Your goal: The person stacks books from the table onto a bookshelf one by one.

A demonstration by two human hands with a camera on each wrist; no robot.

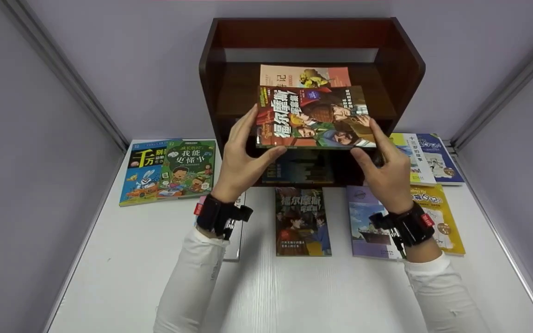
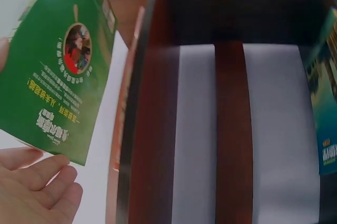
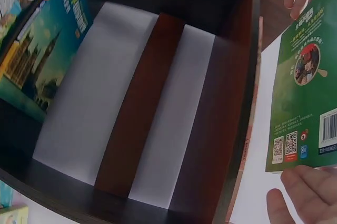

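Item: glossy comic-cover paperback book (image 1: 315, 118), long axis level across frame centre, before the dark wooden shelf (image 1: 405, 60). Your left hand (image 1: 241, 159) gripped its left end and your right hand (image 1: 384, 169) its right, both equally near.

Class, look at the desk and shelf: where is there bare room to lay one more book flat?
Bare white table lies in front, between the sleeves, below the dark book. The strip before the shelf is crowded with books; its upper board already holds an orange book.

Held book (image 1: 315, 116): covers most of the orange book (image 1: 304, 76) behind it at upper centre. Book on the lower shelf (image 1: 298, 167): dark, title unreadable. White book (image 1: 235, 231) at centre left: largely hidden beneath the left wrist.
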